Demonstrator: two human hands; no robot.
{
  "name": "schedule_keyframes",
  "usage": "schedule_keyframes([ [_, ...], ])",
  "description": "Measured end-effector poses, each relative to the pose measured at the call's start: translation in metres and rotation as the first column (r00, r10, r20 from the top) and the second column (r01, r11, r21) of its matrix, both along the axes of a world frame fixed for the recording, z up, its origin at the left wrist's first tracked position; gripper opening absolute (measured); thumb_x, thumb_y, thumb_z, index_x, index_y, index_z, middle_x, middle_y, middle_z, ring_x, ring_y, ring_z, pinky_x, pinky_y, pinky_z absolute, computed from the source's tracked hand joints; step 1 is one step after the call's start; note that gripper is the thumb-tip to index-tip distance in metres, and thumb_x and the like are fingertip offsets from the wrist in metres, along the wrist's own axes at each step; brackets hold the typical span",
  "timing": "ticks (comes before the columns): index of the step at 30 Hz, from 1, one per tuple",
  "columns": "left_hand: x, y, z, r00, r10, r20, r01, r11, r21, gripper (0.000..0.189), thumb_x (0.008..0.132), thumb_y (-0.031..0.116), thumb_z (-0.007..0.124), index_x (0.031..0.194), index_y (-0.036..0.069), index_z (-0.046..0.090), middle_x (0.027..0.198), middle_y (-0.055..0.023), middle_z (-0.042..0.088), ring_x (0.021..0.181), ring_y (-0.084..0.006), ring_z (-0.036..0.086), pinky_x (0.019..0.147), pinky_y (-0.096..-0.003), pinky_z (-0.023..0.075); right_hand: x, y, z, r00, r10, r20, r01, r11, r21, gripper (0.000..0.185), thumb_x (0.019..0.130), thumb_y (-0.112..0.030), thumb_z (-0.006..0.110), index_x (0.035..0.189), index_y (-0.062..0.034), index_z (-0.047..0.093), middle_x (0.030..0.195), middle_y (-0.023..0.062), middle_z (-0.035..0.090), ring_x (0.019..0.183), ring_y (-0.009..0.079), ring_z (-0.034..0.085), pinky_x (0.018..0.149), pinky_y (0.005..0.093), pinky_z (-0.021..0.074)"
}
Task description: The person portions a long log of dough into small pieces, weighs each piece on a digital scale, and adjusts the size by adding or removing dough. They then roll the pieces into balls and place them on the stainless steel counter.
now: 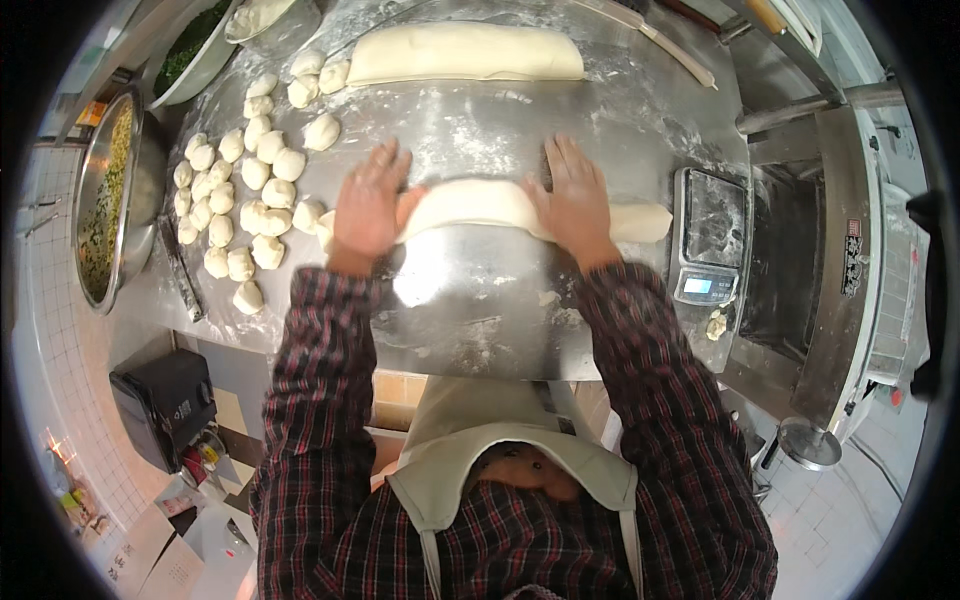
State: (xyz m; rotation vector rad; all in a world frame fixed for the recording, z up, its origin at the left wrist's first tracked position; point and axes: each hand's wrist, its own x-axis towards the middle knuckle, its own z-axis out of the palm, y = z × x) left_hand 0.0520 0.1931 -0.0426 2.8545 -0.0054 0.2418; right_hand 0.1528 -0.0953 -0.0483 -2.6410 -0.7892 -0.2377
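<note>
A long roll of dough [480, 202] lies crosswise on the steel worktop [480, 352]. My left hand [373, 202] rests flat on its left part, fingers pointing away from me. On its right part lies my right hand [574, 196], palm down, also with straight fingers. Both hands look slightly blurred. The roll's right end reaches past my right hand, and a bit of it shows left of my left hand. Beyond the hands is a thicker log of dough [465, 52]. Many small dough pieces [255, 172] are spread at the left, some touching each other.
At the right edge stands a digital kitchen scale [709, 225] dusted with flour. A rolling pin [675, 52] lies at the far right. A steel bowl of chopped filling [124, 247] and a bowl of chopped greens [217, 64] stand left, near a dark flour-dusted strip [180, 270].
</note>
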Motion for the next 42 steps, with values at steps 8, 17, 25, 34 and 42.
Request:
schedule_keyframes([
  [8, -0.132, -0.044, 0.046, 1.000, -0.012, 0.015, 0.014, 0.983, -0.181, 0.062, 0.091, 0.029, 0.068, 0.144, 0.002, 0.049, 0.144, -0.0229, 0.053, 0.134, -0.0398, 0.049, 0.113, -0.0531, 0.0324, -0.151, -0.061, 0.051, 0.970, 0.046, -0.238, -0.072, 0.992, -0.101, 0.062, 0.093, -0.035, 0.064, 0.146, -0.0066, 0.048, 0.153, 0.0166, 0.044, 0.142, 0.0356, 0.039, 0.115, 0.0570, 0.0257],
  [17, -0.120, -0.029, 0.024, 0.990, 0.141, 0.017, -0.141, 0.990, -0.026, 0.054, 0.096, 0.032, 0.060, 0.140, 0.002, 0.053, 0.143, -0.0195, 0.053, 0.136, -0.0372, 0.045, 0.113, -0.0524, 0.0291, -0.114, -0.019, 0.016, 0.993, 0.054, -0.100, -0.061, 0.996, -0.063, 0.059, 0.093, -0.030, 0.063, 0.144, -0.0049, 0.048, 0.152, 0.0161, 0.045, 0.140, 0.0350, 0.041, 0.114, 0.0537, 0.0289],
  [25, -0.234, -0.078, 0.020, 0.964, 0.264, 0.017, -0.261, 0.960, -0.100, 0.071, 0.087, 0.029, 0.072, 0.147, 0.002, 0.045, 0.151, -0.0223, 0.042, 0.146, -0.0404, 0.031, 0.119, -0.0548, 0.0170, -0.224, -0.067, 0.051, 0.931, 0.122, -0.345, -0.156, 0.985, -0.072, 0.073, 0.088, -0.027, 0.069, 0.150, -0.0040, 0.039, 0.158, 0.0160, 0.035, 0.148, 0.0333, 0.031, 0.117, 0.0572, 0.0220],
  [34, -0.061, -0.104, 0.026, 0.998, -0.011, 0.067, 0.019, 0.993, -0.119, 0.078, 0.091, 0.047, 0.064, 0.147, -0.002, 0.043, 0.147, -0.0254, 0.048, 0.140, -0.0402, 0.041, 0.115, -0.0528, 0.0310, -0.107, 0.014, 0.012, 0.961, 0.185, -0.204, -0.166, 0.980, 0.108, 0.064, 0.091, -0.035, 0.065, 0.142, -0.0002, 0.049, 0.145, 0.0184, 0.052, 0.136, 0.0346, 0.046, 0.113, 0.0477, 0.0341],
  [42, -0.085, -0.092, 0.034, 0.972, -0.225, -0.074, 0.214, 0.967, -0.136, 0.071, 0.093, 0.042, 0.061, 0.148, 0.000, 0.042, 0.148, -0.0223, 0.048, 0.140, -0.0411, 0.041, 0.113, -0.0517, 0.0329, -0.105, -0.088, 0.015, 0.989, -0.129, -0.066, 0.120, 0.984, -0.135, 0.065, 0.089, -0.037, 0.067, 0.143, -0.0039, 0.049, 0.149, 0.0169, 0.048, 0.140, 0.0338, 0.042, 0.116, 0.0527, 0.0276],
])
